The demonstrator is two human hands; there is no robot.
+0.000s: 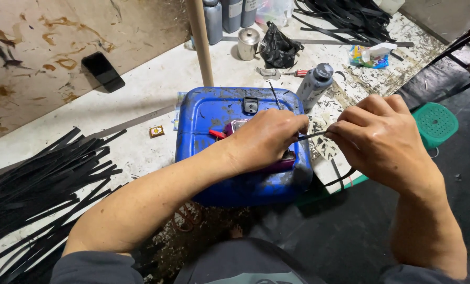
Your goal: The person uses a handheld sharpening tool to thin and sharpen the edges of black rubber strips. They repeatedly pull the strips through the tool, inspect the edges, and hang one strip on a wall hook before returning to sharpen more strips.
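1. The left hand (266, 138) is closed, fingers curled down and pinching one end of a thin black strip (313, 135); it rests on top of a scuffed blue plastic container (214, 113).
2. The right hand (379, 139) is clenched, fingertips gripping the other end of that strip, which spans the short gap between the two hands. This hand hovers just past the container's edge.
3. Under the left hand lies a purple object (282, 164), mostly hidden by the fingers; a small red piece (217, 134) pokes out just beside the wrist.
4. Beyond the left hand, on the container's top, sit a black latch (250, 104) and a thin metal rod (275, 95).
5. Just beyond the gap between the hands stands a grey bottle (315, 84), tilted, on the stained tabletop (140, 105).
6. Farther beyond it lie a red-handled screwdriver (296, 73), a crumpled black bag (279, 48) and a small metal tin (248, 42).
7. A wooden pole (200, 42) rises beyond the left hand, blocking part of the tabletop.
8. A heap of black strips (40, 179) lies well off beside the left forearm; a dark phone (103, 71) lies farther out.
9. A green stool (435, 123) stands just outside the right hand.
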